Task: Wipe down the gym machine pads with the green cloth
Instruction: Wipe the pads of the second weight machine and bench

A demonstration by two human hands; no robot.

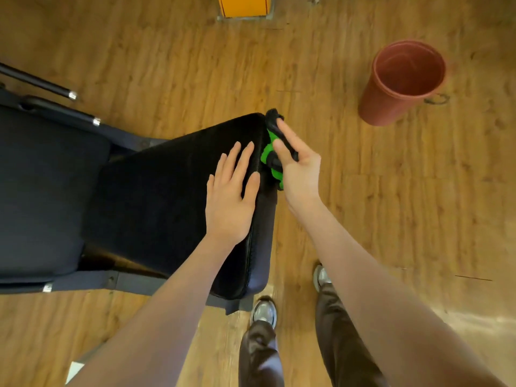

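Observation:
A black padded bench pad (167, 196) of the gym machine lies tilted in the middle of the view. My left hand (231, 194) rests flat on its top near the right edge, fingers straight. My right hand (298, 171) grips the green and black cloth (272, 152) and holds it against the pad's right side edge, near the far corner. Part of the cloth is hidden under my fingers. A second, dark blue pad (42, 191) sits to the left of the black one.
A reddish-brown plastic bucket (402, 82) stands on the wooden floor at the right. Black machine bars with chrome ends (39, 82) reach in from the left. An orange object (243, 5) is at the top edge. My feet (264, 312) stand below the pad.

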